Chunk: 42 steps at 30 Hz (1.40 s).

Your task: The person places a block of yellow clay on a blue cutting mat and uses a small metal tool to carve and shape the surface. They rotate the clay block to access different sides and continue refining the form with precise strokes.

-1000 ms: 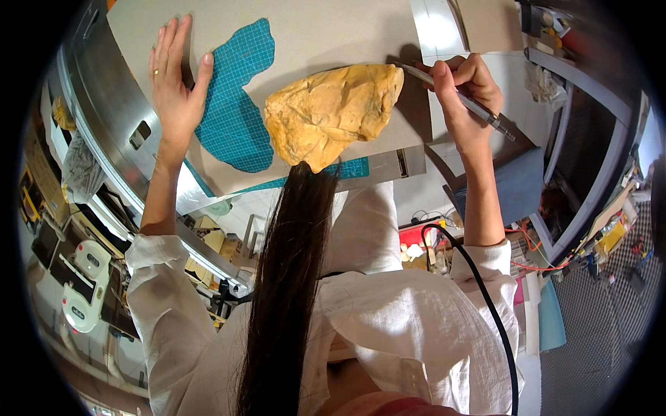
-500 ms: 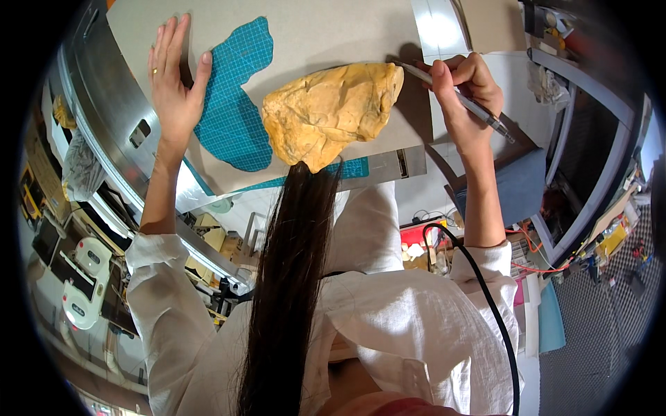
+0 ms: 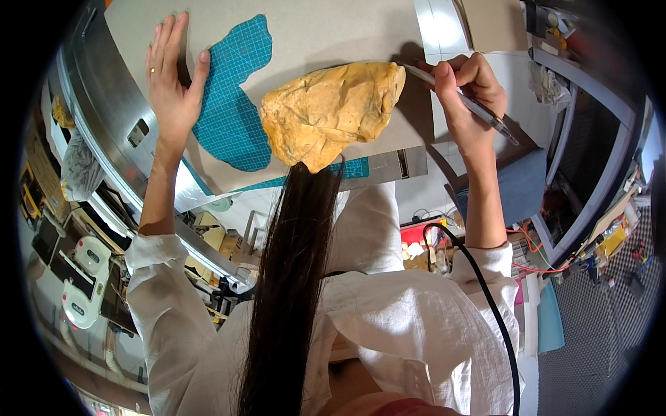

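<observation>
Pen [image 3: 495,124] in the right hand [image 3: 470,126], thumb and fingers closed around it, its tip at the upper right end of a yellow lump [image 3: 331,107] — touching or just short of it, I cannot tell. The lump lies on a pale board [image 3: 326,35], right of a flat teal piece [image 3: 232,114]. The left hand [image 3: 173,102] is open, palm down, and appears to rest on the board, its thumb just beside the teal piece's edge.

The teal piece already has a full curved outline, so its shaping looks done. No line or cut shows on the board around the lump, so work there seems barely begun, if at all — though faint marks would be too small to tell, and shadow darkens that end. How much is left, the view does not settle.
</observation>
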Tool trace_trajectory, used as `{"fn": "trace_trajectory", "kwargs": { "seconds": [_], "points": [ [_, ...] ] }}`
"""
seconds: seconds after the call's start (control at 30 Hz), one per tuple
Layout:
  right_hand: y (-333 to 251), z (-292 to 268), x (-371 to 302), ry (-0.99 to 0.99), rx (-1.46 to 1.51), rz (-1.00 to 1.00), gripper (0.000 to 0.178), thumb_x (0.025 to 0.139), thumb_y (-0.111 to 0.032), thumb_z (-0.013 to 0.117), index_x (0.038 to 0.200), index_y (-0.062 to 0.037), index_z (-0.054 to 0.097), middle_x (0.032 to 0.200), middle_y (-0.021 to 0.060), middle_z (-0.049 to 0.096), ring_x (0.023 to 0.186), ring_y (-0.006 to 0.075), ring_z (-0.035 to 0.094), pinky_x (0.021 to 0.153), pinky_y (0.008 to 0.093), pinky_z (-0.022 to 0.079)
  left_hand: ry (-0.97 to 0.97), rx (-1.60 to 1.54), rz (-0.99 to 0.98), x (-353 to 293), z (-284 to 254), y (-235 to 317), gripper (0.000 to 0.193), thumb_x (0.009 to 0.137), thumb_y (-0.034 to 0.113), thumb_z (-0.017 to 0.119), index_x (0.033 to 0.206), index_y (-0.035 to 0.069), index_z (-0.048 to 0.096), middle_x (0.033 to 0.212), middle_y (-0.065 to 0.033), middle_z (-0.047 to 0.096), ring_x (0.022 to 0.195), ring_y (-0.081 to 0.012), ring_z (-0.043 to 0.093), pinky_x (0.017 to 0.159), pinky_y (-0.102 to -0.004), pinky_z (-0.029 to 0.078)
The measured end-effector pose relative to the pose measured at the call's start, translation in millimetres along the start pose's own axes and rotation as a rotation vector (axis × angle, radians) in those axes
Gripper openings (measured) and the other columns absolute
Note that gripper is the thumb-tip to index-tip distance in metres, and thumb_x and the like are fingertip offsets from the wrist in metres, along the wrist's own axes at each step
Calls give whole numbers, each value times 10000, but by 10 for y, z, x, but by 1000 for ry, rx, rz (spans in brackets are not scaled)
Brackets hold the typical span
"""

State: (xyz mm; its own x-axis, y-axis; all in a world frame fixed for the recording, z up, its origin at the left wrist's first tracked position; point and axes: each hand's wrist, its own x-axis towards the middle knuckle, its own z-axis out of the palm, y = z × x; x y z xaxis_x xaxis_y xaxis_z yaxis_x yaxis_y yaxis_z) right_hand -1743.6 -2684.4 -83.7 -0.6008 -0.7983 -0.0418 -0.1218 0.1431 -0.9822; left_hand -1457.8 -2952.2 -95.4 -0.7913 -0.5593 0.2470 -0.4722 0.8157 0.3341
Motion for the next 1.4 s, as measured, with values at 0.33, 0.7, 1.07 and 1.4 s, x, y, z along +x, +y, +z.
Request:
{"fn": "trace_trajectory", "kwargs": {
  "seconds": [0.33,0.7,1.07,1.4],
  "points": [
    [-25,22,-10,23,34,17,262,856,-4,681,694,-20,477,705,39,625,681,72,578,695,235,496,-1,-10,-6,15,-5,23,531,942,394,588,1423,195,484,1468,-85,461,1418,-291,334,1176,-475,199],
    [-34,12,-12,28,60,51,257,859,-10,685,693,-16,488,684,30,603,684,78,593,708,237,503,-6,1,-4,22,-16,32,538,942,394,588,1430,198,473,1467,-82,462,1420,-285,331,1175,-472,204],
    [-65,10,9,-1,30,20,261,862,-14,677,699,-7,474,711,43,616,749,106,643,744,261,535,-4,-6,-5,16,-16,34,538,941,392,591,1431,204,472,1470,-80,458,1419,-291,333,1174,-485,203],
    [-60,6,1,-11,121,21,269,873,11,652,696,-4,450,708,40,590,743,106,632,771,287,561,-6,-2,-4,17,-20,28,540,944,407,581,1432,202,470,1471,-84,456,1420,-292,330,1174,-485,203]
  ]
}}
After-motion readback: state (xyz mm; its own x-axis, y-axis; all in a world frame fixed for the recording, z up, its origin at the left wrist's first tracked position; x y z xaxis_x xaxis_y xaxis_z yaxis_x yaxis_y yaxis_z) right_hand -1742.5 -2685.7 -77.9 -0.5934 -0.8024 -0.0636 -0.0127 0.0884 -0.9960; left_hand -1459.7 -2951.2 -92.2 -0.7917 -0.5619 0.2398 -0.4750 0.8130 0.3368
